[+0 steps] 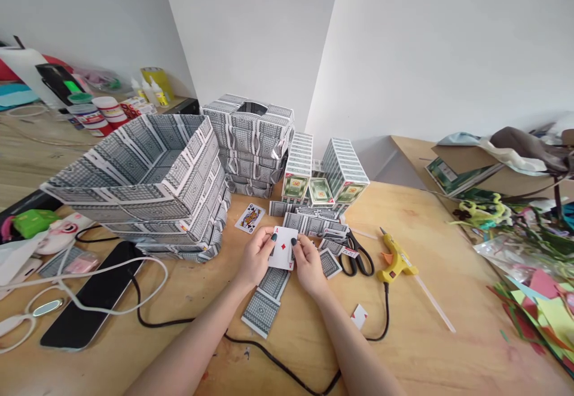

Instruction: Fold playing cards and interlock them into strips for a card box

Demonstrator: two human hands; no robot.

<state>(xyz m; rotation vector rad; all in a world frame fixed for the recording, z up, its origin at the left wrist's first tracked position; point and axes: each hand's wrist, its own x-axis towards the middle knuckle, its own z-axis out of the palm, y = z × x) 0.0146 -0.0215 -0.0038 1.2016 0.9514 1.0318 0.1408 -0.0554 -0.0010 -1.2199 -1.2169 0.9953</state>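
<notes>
Between my two hands I hold a playing card [283, 254], the ace of diamonds, face up. My left hand [260, 255] pinches its left edge, thumb on top. My right hand [309, 264] grips the right edge the same way. Just below lie grey-backed cards [261, 311], overlapping in a strip on the table. A queen card [250, 218] lies face up beyond my left hand. Past my right hand are a loose card [329, 263], black-handled scissors [357, 258] and a row of grey-backed cards [314, 225].
A large open box made of cards [192, 195] stands left, with a lidded card box [251, 139] behind. Stacked card packs [343, 168] stand at the back. A yellow glue gun [395, 258] lies right, its black cord crossing the front. A phone [92, 294] lies left.
</notes>
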